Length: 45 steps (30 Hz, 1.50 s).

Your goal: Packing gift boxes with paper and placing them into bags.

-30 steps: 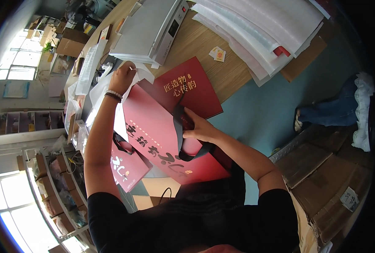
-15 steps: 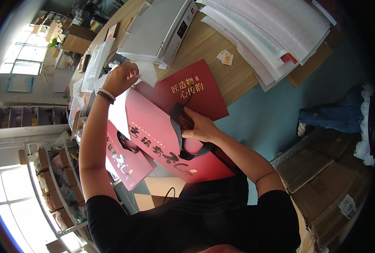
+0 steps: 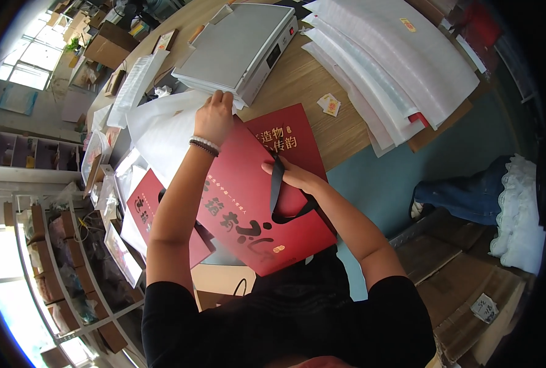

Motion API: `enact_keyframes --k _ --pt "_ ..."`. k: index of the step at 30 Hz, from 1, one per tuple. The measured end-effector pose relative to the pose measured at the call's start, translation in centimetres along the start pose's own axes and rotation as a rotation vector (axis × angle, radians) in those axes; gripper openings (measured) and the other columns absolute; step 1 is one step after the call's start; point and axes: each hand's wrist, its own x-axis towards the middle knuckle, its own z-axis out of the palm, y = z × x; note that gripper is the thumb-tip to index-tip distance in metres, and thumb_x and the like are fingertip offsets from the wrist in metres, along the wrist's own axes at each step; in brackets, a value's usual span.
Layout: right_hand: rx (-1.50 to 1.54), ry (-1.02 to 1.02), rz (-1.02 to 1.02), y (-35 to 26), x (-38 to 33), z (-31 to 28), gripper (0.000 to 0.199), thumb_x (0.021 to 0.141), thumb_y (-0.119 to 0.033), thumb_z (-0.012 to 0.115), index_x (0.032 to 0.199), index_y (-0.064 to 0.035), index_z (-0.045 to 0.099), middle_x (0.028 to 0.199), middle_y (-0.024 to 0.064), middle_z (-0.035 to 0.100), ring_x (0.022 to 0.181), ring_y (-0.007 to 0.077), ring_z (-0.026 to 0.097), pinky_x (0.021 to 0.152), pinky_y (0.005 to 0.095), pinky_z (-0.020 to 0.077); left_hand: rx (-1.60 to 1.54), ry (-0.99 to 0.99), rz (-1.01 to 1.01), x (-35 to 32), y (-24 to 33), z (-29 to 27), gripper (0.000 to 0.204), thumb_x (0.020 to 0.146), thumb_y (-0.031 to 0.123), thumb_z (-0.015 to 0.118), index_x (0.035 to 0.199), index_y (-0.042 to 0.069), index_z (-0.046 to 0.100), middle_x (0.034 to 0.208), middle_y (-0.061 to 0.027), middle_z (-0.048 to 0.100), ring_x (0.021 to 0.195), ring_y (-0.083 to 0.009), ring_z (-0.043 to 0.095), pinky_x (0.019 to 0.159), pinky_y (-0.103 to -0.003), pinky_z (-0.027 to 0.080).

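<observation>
A red paper gift bag with dark lettering lies tilted in front of me. My left hand, with beaded bracelets at the wrist, is closed on the bag's far upper corner. My right hand grips the bag's right edge beside its black ribbon handle; the thumb lies on the front and the other fingers are mostly hidden. Beyond it a dark red box with gold lettering rests on the table, partly covered by the bag. A second red gift bag sits left of my left forearm.
A grey flat-topped machine stands at the back of the wooden table. White wrapping sheets are stacked at the far right, with small cards nearby. A white sheet lies left. Cardboard and a person's jeans are at right.
My left hand has moved right and slightly nearer, onto the bag's far corner. The bag has turned with its front more toward me, and my right hand has shifted slightly right along its edge.
</observation>
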Motion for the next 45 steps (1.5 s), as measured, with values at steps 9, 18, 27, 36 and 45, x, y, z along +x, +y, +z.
enact_keyframes --k 9,18,27,36,45 --pt "-0.262 -0.058 0.046 -2.7 5.6 1.2 0.093 0.080 -0.070 0.043 0.136 0.0034 0.031 0.143 0.0224 0.028 0.135 0.0305 0.023 0.109 0.0372 0.0193 0.275 -0.048 0.174 -2.3 -4.0 2.8 0.012 0.072 0.008 0.057 0.083 0.006 0.051 0.084 -0.0062 0.050 0.078 -0.0183 0.059 0.056 -0.026 0.053" --pt "-0.890 0.089 0.256 -5.3 7.8 0.8 0.094 0.074 -0.078 0.035 0.121 0.0016 0.052 0.121 0.0267 0.052 0.117 0.0383 0.047 0.097 0.0393 0.0385 0.010 0.005 0.123 -7.4 -4.4 4.9 0.021 0.076 0.007 0.054 0.096 0.004 0.054 0.091 -0.0082 0.051 0.084 -0.0209 0.058 0.063 -0.028 0.051" --pt "-0.033 0.084 0.020 -8.9 17.9 -3.0 0.072 0.076 -0.053 0.059 0.130 -0.0078 0.042 0.128 0.0134 0.045 0.116 0.0220 0.045 0.092 0.0357 0.0398 -0.063 0.403 -1.372 -23.7 -10.7 3.2 0.081 0.079 0.044 0.063 0.139 0.005 0.025 0.135 -0.0189 0.037 0.123 -0.0326 0.039 0.103 -0.039 0.030" --pt "0.130 -0.140 -0.025 -7.9 19.4 2.0 0.095 0.071 -0.056 0.065 0.140 -0.0040 0.024 0.139 0.0167 0.031 0.128 0.0289 0.032 0.101 0.0422 0.0342 -1.609 0.387 -1.678 -24.8 -7.6 0.2 0.066 0.082 0.042 0.062 0.130 0.001 0.041 0.123 -0.0119 0.053 0.110 -0.0232 0.053 0.097 -0.035 0.039" --pt "-0.077 0.331 -0.380 -11.2 16.4 2.0 0.090 0.072 -0.044 0.071 0.139 -0.0080 0.023 0.103 0.0099 0.046 0.090 0.0169 0.048 0.074 0.0327 0.0427 -1.972 0.532 -1.373 -24.6 -9.0 1.2 0.060 0.079 0.045 0.062 0.122 0.005 0.047 0.113 -0.0117 0.057 0.100 -0.0251 0.057 0.087 -0.038 0.046"
